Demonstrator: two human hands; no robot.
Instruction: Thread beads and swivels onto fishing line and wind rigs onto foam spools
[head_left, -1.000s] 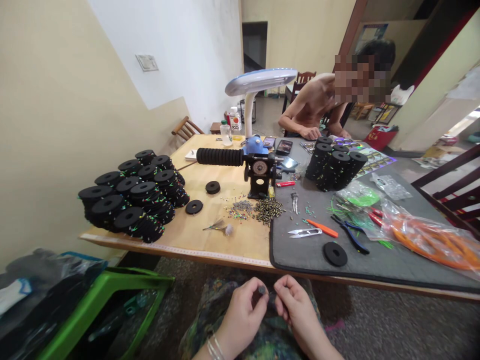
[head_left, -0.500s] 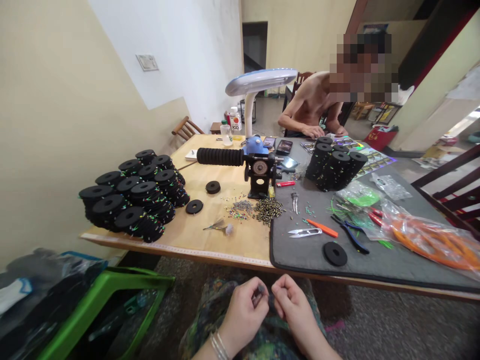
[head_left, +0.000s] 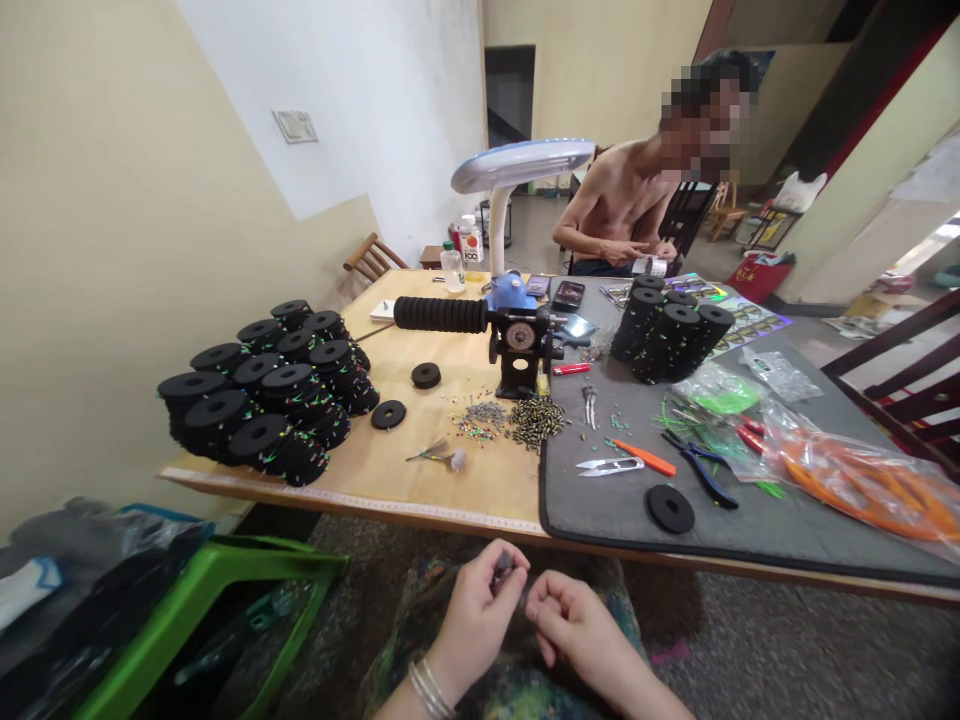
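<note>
Both my hands are below the table's near edge, over my lap. My left hand (head_left: 480,605) is closed in a pinch on a small dark piece (head_left: 501,566) held at its fingertips. My right hand (head_left: 574,625) sits just right of it, fingers curled together; what they grip, if anything, is too small to make out. The two hands almost touch. A single black foam disc (head_left: 670,507) lies on the grey mat (head_left: 600,510) just beyond my hands, with thread snips (head_left: 609,465) and an orange-handled tool (head_left: 643,456) next to it.
Stacks of black foam discs (head_left: 262,390) fill the table's left; more stacks (head_left: 667,330) stand at the back. A winder with a foam handle (head_left: 480,325), a lamp (head_left: 521,165), beads (head_left: 525,418), pliers (head_left: 701,462) and orange-filled bags (head_left: 862,480) surround them. A person (head_left: 637,210) sits opposite. A green stool (head_left: 210,600) stands left.
My left hand has risen slightly with its pinched piece, and my right hand has dropped and shifted left. The person opposite has sat up and lifted both hands off the table.
</note>
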